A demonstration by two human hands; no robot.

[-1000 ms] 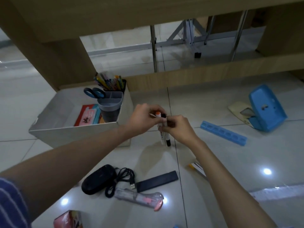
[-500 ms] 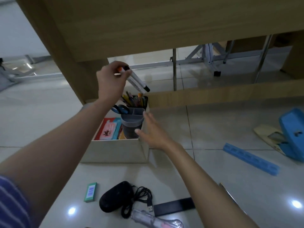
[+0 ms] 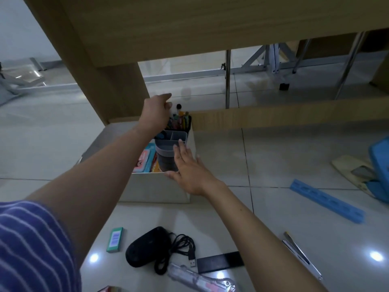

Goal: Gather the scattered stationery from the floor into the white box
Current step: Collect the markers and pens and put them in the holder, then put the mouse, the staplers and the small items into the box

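Stationery: markers upright in pen holder inside white box. Your left hand above them, grip unclear. Your right hand flat-fingered, steadies holder. Mouse, ruler wait on floor.

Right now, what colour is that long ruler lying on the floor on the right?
The ruler is blue, best seen in the head view, lying flat on the pale tiles.

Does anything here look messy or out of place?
Yes: a mouse with its tangled cable, an eraser, a blue ruler and a hole punch lie scattered on the floor, outside the white box.
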